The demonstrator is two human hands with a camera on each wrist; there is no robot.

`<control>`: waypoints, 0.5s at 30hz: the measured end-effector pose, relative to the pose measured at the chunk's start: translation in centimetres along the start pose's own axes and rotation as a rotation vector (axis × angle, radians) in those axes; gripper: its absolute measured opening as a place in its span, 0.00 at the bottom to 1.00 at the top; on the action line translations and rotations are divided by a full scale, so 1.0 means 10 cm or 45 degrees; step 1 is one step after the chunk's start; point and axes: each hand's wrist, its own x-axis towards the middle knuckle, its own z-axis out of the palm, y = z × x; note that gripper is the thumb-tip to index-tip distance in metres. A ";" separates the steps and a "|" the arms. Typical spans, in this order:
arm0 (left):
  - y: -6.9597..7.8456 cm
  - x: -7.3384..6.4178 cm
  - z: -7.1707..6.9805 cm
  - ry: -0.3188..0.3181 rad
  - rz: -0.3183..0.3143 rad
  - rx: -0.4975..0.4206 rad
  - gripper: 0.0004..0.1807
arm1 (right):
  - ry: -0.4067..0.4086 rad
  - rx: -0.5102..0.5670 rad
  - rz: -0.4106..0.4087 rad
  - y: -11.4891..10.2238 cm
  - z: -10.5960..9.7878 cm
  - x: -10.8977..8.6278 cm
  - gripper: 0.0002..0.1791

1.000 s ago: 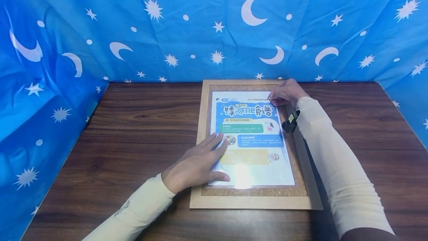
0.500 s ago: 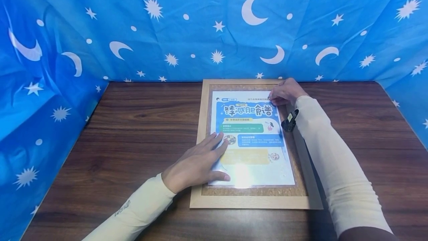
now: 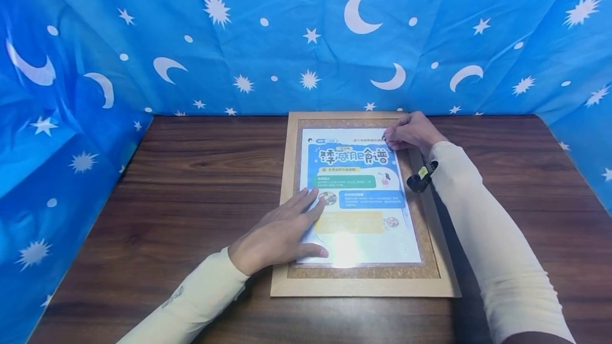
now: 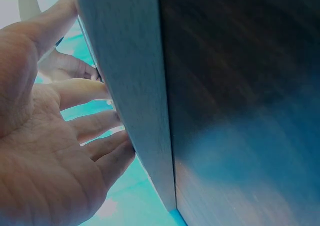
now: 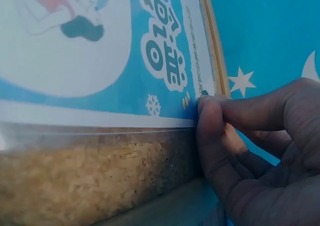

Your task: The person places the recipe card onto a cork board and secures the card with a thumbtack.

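A laminated poster (image 3: pixel 354 251) with a blue heading lies on a wood-framed cork board (image 3: pixel 363 287). A small dark pushpin (image 3: pixel 310 140) sits at its top left corner. My left hand (image 3: pixel 277 235) rests with spread fingers on the poster's left side, across the frame. At the top right corner my right hand (image 3: pixel 415 134) pinches a small dark pushpin (image 5: pixel 204 92) between thumb and index finger, mostly hidden by the fingertips. In the right wrist view the fingertips are right at the poster's corner, with bare cork (image 5: pixel 100 176) beside it.
The board lies on a dark wooden table (image 3: pixel 191 174), its far edge near a blue curtain (image 3: pixel 287 41) with white moons and stars. A black wrist camera (image 3: pixel 422 177) hangs over the board's right frame edge.
My right wrist and forearm have shifted slightly to the right, while the fingertips stay at the poster's top right corner. The left hand holds its place.
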 end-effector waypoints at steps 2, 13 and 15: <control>-0.01 -0.01 0.00 -0.002 0.004 0.011 0.52 | 0.001 -0.015 -0.010 0.01 -0.01 -0.03 0.13; -0.06 -0.09 -0.01 0.007 0.015 -0.008 0.49 | -0.013 -0.177 -0.164 0.10 -0.22 -0.37 0.16; -0.07 -0.11 -0.01 0.008 0.011 -0.017 0.50 | -0.008 -0.224 -0.197 0.11 -0.28 -0.45 0.16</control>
